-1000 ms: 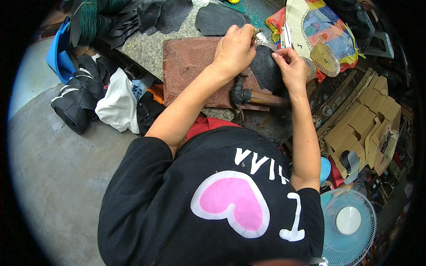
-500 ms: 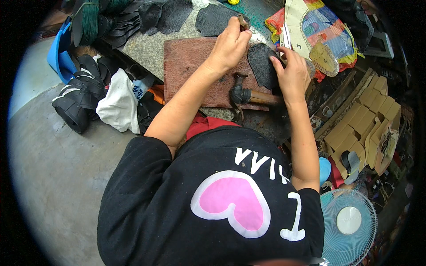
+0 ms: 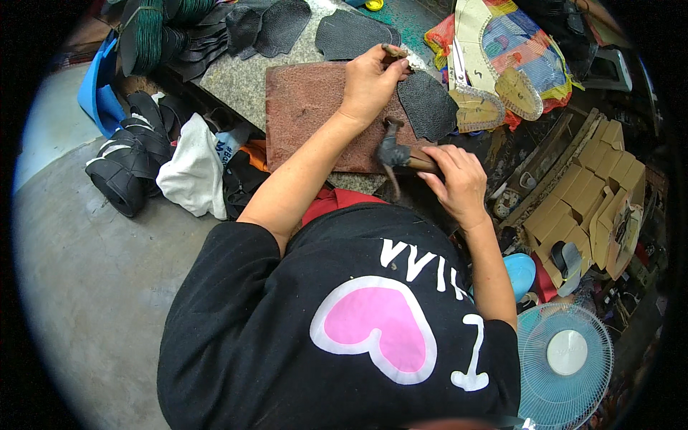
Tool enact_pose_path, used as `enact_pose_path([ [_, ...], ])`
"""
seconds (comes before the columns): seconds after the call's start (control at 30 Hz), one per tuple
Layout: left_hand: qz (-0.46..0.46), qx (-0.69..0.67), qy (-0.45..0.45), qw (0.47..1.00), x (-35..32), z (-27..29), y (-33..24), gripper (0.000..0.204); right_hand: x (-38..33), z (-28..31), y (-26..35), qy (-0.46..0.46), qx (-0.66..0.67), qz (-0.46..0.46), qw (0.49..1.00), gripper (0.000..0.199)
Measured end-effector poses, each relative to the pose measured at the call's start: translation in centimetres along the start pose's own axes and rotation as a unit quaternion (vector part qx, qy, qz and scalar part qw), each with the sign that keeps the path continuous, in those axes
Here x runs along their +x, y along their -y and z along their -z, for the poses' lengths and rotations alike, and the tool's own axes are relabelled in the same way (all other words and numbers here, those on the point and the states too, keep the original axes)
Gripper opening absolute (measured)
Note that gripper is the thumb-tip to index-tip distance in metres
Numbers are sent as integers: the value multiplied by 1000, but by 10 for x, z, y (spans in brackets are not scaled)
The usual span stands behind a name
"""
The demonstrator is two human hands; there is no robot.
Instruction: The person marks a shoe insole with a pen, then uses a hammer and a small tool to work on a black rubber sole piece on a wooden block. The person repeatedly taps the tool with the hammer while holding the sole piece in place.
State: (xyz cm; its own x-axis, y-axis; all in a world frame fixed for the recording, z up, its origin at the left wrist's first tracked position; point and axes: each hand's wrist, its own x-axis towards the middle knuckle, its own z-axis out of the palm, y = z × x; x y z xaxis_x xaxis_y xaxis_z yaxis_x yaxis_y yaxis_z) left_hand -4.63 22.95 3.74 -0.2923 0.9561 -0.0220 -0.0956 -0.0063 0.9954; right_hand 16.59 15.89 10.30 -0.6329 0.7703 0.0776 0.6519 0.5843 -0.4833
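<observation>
Hammer (image 3: 398, 154): dark, worn metal head with a curved claw, on a brown wooden handle; lies across the near edge of the slab, head toward the person's left. The right hand (image 3: 453, 183) is closed around its handle.

Leather piece (image 3: 428, 105): dark grey, grained, rounded at one end like a shoe upper part; lies flat at the slab's right edge, just beside the left hand.

Left hand (image 3: 369, 82): fingers pinched shut on a small brownish tool (image 3: 394, 51), too small to identify; palm rests on the slab.

Slab (image 3: 304, 115): reddish-brown, rectangular, mottled, set on a grey speckled stone surface (image 3: 236, 82).

More dark leather cut-outs (image 3: 315, 29) lie at the far side of the surface. Cream pattern pieces (image 3: 494, 100) sit to the right on a colourful bag (image 3: 530, 50). Cardboard boxes (image 3: 580, 193) are stacked further right. A pale blue fan (image 3: 566, 358) stands on the floor at lower right.
</observation>
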Motion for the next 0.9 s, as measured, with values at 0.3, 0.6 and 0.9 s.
enact_pose_path([
  [0.3, -16, 53, -3, 998, -1, 0, -4, 12, -8, 16, -14, -108, 153, -203, 961, 25],
  [0.6, -298, 329, 55, 894, 0, -7, -10, 16, 23, 64, 20, -340, 317, 3, 885, 37],
  [0.9, -295, 311, 45, 902, -1, -7, -7, 15, 6, 8, -6, -152, 69, -185, 968, 28],
])
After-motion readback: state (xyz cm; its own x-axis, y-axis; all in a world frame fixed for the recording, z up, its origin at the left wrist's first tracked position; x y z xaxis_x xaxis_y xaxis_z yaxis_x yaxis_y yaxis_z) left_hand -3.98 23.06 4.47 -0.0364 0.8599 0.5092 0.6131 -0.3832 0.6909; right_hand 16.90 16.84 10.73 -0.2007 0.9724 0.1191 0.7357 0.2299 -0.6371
